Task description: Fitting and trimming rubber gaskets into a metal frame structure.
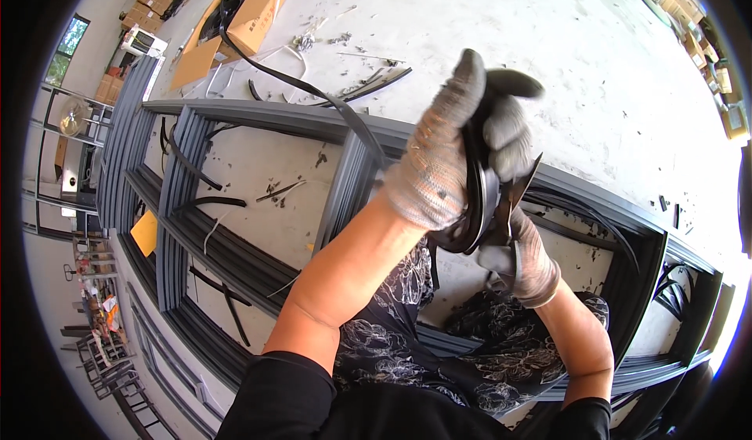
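Observation:
My left hand (450, 146), in a grey knitted work glove, is closed around a folded bundle of black rubber strip (474, 197) above the frames. Below it, my right hand (534, 264), gloved too, grips a pair of scissors (523, 188). Their pointed blades stand beside the bundle; whether they touch it I cannot tell. The scissors' handles are mostly hidden by my fingers. From the cardboard box (258, 13) at the upper left, a long black strip (301, 86) runs down toward my left wrist.
Stacked dark grey metal frames (337, 193) spread around my legs, with loose black strips (227, 303) inside their openings. Scraps and offcuts (301, 41) lie on the pale floor. A yellow piece (144, 232) rests at the left. Cartons (689, 17) stand at the far right.

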The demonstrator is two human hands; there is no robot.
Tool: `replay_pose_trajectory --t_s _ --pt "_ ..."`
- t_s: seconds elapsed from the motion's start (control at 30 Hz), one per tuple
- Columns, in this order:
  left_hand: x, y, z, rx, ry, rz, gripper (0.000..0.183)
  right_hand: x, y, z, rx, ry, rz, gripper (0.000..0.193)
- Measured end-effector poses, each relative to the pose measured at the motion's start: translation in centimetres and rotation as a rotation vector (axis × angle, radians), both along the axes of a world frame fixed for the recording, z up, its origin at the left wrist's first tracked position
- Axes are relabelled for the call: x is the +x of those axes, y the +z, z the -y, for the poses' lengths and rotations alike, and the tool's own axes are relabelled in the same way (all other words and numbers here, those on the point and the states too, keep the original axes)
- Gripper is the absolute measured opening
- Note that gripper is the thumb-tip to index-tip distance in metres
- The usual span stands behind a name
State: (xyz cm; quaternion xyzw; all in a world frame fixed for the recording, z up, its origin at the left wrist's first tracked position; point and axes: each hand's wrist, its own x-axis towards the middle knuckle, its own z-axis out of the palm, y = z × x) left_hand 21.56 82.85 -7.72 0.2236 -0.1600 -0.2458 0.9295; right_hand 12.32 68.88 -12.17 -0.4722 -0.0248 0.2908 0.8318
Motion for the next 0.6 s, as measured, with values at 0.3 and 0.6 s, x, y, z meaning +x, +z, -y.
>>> replay_pose_trajectory --t_s 0.3,0.6 --pt "0.7 -3.8 -0.2 1.763 0.213 1.131 0.083 2.9 1.6 6.1 -0.045 -0.805 -0.037 0.026" --pt "0.1 -5.8 1.1 1.766 0.583 1.168 0.036 3.9 -2.1 12.2 -0.076 -0.827 0.244 0.030"
